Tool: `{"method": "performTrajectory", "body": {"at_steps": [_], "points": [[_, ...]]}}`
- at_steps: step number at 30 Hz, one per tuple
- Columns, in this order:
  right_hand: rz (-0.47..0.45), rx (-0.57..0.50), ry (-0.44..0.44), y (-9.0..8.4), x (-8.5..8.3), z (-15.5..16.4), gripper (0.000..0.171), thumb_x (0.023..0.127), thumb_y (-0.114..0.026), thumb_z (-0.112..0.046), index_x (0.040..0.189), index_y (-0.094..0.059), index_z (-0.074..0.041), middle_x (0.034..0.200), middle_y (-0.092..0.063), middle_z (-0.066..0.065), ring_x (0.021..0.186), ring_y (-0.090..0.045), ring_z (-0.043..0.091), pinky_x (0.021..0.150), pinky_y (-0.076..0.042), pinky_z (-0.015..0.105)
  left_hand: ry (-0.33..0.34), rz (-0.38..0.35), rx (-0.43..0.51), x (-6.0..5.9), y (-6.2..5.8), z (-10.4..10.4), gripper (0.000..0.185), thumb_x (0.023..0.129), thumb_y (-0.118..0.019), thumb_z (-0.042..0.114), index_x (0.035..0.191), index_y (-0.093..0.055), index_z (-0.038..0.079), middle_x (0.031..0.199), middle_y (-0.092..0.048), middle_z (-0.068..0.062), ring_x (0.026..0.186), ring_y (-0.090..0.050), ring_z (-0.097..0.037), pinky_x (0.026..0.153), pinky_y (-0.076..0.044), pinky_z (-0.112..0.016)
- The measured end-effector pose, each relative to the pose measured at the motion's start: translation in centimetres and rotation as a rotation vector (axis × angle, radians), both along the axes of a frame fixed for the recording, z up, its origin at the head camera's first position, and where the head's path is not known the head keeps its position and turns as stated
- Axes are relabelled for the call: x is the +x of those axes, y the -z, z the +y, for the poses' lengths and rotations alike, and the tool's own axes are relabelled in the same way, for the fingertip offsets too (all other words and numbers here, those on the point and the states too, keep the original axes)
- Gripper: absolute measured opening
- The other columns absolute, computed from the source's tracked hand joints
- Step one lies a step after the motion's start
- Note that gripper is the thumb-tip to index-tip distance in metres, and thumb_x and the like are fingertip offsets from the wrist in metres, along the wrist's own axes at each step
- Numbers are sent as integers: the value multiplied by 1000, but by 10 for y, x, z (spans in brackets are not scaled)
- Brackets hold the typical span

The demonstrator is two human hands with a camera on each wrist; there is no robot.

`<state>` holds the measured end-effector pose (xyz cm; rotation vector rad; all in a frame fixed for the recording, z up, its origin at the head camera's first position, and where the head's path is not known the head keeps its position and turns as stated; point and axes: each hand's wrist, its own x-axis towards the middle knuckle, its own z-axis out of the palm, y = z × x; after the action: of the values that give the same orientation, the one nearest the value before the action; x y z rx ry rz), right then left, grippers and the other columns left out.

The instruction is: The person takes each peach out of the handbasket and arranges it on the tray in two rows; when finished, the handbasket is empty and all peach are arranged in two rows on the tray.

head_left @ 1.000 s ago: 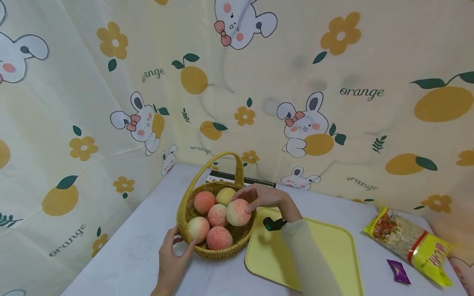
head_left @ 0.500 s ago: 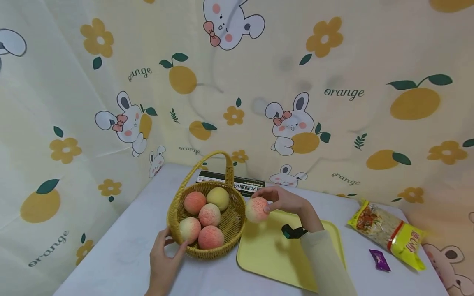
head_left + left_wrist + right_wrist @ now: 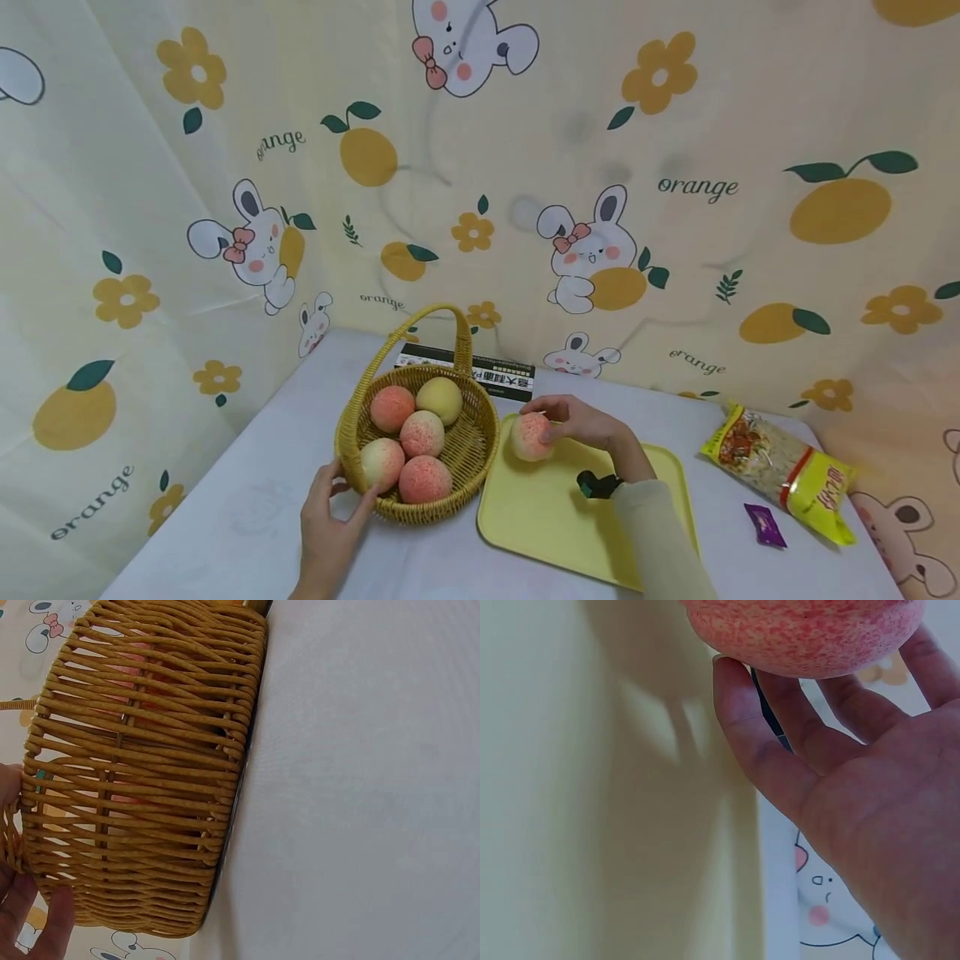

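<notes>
A wicker basket with a tall handle holds several round fruits that look like peaches, such as a red one and a yellowish one. My left hand grips the basket's near-left rim at the foot of the handle; the left wrist view has its fingers against the weave. With fingertips and thumb my right hand holds a pink-and-cream peach at the far-left corner of a yellow tray. Whether this peach touches the tray I cannot tell.
Behind the basket lies a black-and-white box. To the right of the tray are a yellow noodle packet and a small purple wrapped sweet. A printed curtain closes off the back of the white table.
My right hand has lifted the peach out of the basket, carried it right and lowered it toward the tray. The left hand has stayed on the basket; the head view has shifted slightly.
</notes>
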<state>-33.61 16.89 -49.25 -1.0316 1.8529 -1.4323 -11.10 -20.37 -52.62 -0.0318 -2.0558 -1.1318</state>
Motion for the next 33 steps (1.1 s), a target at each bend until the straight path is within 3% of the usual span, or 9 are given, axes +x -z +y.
{"method": "performTrajectory", "body": {"at_steps": [17, 26, 33], "points": [[-90, 14, 45, 15, -2, -4, 49, 91, -71, -11, 135, -55, 3, 127, -62, 11, 109, -60, 22, 94, -53, 30, 1, 22, 2, -2, 2, 0, 54, 74, -85, -3, 122, -60, 0, 106, -61, 0, 97, -55, -5, 80, -50, -14], [-27, 91, 55, 10, 1, -11, 49, 91, -72, -16, 135, -56, 0, 129, -61, 12, 113, -57, 23, 97, -50, 29, -13, 32, -5, 0, -1, 0, 53, 74, -85, -4, 121, -61, 0, 106, -61, 0, 96, -56, -5, 79, -49, -14], [-39, 106, 69, 9, 0, -13, 45, 92, -70, -11, 134, -57, 0, 128, -60, 13, 113, -57, 24, 97, -50, 28, -12, 27, 5, 0, 0, 1, 54, 74, -85, -4, 122, -61, 2, 107, -62, 1, 97, -56, -5, 78, -51, -16]]}}
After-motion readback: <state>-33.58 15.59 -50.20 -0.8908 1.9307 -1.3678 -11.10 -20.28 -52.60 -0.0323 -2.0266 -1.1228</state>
